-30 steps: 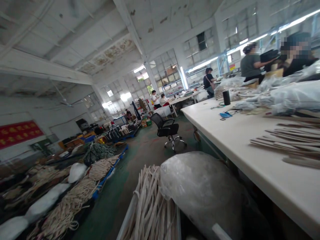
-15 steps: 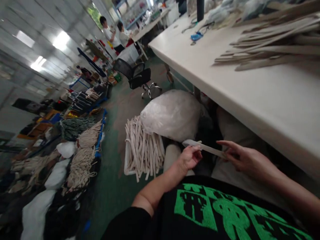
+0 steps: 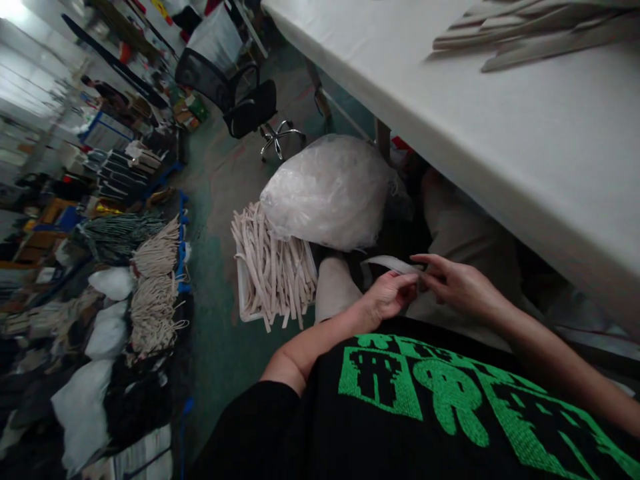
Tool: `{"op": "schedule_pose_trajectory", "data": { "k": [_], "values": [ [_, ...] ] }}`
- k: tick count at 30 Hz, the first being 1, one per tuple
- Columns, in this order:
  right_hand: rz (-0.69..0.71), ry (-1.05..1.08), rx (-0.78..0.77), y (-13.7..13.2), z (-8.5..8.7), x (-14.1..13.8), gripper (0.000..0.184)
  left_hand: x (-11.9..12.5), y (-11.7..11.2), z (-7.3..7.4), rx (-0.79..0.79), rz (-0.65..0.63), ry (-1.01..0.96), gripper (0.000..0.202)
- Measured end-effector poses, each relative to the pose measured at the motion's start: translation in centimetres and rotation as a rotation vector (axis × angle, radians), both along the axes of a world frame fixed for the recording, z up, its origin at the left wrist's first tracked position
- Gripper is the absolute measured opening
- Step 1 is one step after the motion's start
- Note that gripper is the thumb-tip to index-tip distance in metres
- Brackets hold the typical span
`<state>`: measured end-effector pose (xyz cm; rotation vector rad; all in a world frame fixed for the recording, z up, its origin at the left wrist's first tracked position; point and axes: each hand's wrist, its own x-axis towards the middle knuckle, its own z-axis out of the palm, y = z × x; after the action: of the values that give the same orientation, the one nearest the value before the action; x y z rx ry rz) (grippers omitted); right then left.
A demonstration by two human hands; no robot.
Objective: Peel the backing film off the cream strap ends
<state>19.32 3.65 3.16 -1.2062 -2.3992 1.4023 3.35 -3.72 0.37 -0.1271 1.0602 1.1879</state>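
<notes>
Both my hands are down in my lap, below the edge of the white table (image 3: 525, 153). My left hand (image 3: 387, 297) is closed, pinching a thin pale strip (image 3: 393, 263) near its middle. My right hand (image 3: 457, 287) pinches the same strip at its right end, fingers together and touching the left hand's fingertips. The strip's free end points left, toward a white bin (image 3: 243, 293) heaped with similar cream strips (image 3: 273, 270). A stack of flat strips (image 3: 530, 33) lies on the table at the top right.
A big clear plastic bag (image 3: 327, 190) rests on the bin beside the table leg. A black office chair (image 3: 243, 100) stands on the green floor beyond. Bundles of rope and white sacks (image 3: 150, 293) line the floor at left.
The camera has tipped down from the hall to my lap. My two hands have drawn closer together along the strip, so less of it shows between them.
</notes>
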Motion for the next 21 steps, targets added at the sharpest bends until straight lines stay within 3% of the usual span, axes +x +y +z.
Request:
{"op": "schedule_pose_trajectory", "data": {
  "k": [6, 11, 17, 21],
  "values": [
    [0.028, 0.002, -0.135, 0.4, -0.6, 1.2, 0.054, -2.5, 0.3, -0.9, -0.094, 0.105, 0.036, 0.011],
    [0.004, -0.009, -0.070, 0.2, -0.9, -0.2, 0.047, -1.3, 0.3, -1.5, -0.069, -0.035, -0.005, 0.011],
    [-0.023, 0.026, -0.196, 0.4, -1.0, 1.0, 0.049, -2.2, 0.6, -1.4, -0.098, 0.014, 0.016, 0.010],
    [-0.059, 0.047, -0.128, 0.5, -1.5, 0.3, 0.046, -1.3, 0.8, -1.5, -0.095, -0.084, -0.003, 0.008]
  ]
}}
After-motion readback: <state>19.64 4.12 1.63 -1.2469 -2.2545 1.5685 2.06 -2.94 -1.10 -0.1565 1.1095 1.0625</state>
